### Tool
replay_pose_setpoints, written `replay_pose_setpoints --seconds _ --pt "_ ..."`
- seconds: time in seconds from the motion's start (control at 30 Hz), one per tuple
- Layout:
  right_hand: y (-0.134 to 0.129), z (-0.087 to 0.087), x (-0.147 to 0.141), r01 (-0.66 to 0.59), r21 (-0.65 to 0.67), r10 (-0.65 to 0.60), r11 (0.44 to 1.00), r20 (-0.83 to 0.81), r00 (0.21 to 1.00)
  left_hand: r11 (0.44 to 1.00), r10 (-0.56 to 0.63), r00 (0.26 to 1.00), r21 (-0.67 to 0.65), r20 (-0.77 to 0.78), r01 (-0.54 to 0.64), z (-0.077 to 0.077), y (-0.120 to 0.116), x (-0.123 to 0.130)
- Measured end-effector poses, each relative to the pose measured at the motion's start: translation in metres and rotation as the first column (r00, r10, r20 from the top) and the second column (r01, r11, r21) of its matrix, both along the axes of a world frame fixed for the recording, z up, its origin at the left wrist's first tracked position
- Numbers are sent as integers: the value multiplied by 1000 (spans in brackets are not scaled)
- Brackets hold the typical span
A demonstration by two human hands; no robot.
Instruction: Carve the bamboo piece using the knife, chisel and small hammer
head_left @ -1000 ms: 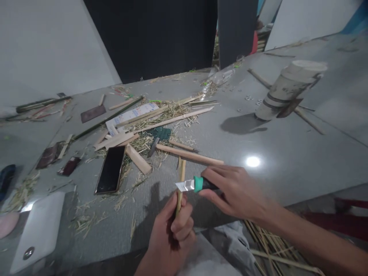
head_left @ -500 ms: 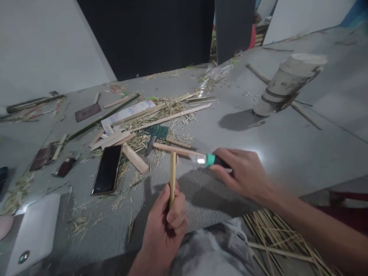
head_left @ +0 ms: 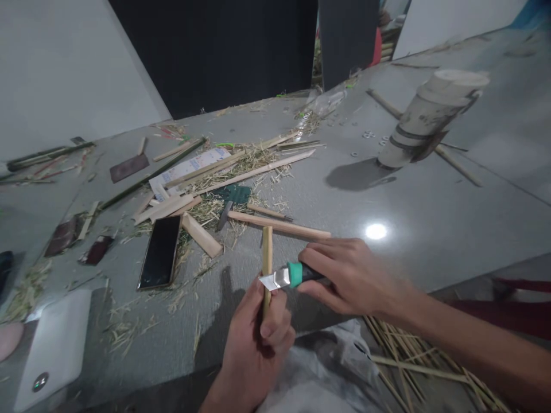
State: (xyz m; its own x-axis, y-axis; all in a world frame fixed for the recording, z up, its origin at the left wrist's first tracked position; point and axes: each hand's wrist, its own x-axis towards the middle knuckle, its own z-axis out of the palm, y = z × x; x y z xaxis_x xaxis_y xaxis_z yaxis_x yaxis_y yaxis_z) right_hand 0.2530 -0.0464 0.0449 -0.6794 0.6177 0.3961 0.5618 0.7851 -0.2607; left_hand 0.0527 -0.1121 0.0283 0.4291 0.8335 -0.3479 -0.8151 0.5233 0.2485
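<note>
Upright in my left hand (head_left: 260, 338) is a short, flat bamboo strip (head_left: 267, 246), its lower part wrapped by my fingers and thumb. My right hand (head_left: 344, 275) grips a utility knife (head_left: 295, 275) with a black handle and green collar. The knife's short blade lies across the strip just above my left fingers, its tip near my left thumb. Beyond my hands, a hammer (head_left: 279, 224) with a wooden handle rests on the table among shavings and split bamboo pieces (head_left: 202, 235).
A black phone (head_left: 160, 252) and a white device (head_left: 55, 344) lie to the left. At the right stands a pale cylindrical container (head_left: 424, 123), with small metal rings nearby. Many thin bamboo sticks (head_left: 413, 361) are at lower right. Dark and white panels (head_left: 215, 51) edge the table's back.
My right hand has moved down and left, bringing the knife from beside the hammer handle onto the bamboo strip. My left hand has shifted slightly right with the strip.
</note>
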Motion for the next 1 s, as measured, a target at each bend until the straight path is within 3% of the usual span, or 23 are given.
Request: replay_pose_setpoints --seconds 0.07,0.13,0.2,0.27,0.33,0.43,0.53,0.67,0.83,1.0 --pt "11 1 7 31 34 -31 999 -7 1000 1000 -13 1000 -3 -17 13 -1 -7 2" --pt "32 2 22 182 74 -179 981 -36 983 997 -82 997 7 -11 82 -2 -17 3" --pt "56 3 42 488 67 -485 870 -57 873 976 -204 978 95 55 198 -2 -24 1" --pt "68 4 55 621 64 -614 781 -101 783 976 -206 976 81 72 200 -1 -23 -4" --pt "64 5 54 570 18 -566 821 -95 819 996 -6 996 86 86 -2 0 -13 -10" --pt "35 4 33 382 -36 -384 923 -89 919 989 32 982 133 185 -57 -3 5 -14" --pt "9 3 10 202 -41 -205 978 -84 975 992 26 975 115 220 -52 -9 10 -12" --pt "2 0 -5 80 -42 -83 996 -66 994 995 9 969 93 248 -34 -15 3 -7" --pt "6 -2 -9 28 -45 -30 999 -36 999 999 -6 984 49 177 -3 -16 -2 -4" --pt "18 -6 -2 31 145 -31 989 -6 1000 999 -17 993 41 113 13 -15 0 -3"
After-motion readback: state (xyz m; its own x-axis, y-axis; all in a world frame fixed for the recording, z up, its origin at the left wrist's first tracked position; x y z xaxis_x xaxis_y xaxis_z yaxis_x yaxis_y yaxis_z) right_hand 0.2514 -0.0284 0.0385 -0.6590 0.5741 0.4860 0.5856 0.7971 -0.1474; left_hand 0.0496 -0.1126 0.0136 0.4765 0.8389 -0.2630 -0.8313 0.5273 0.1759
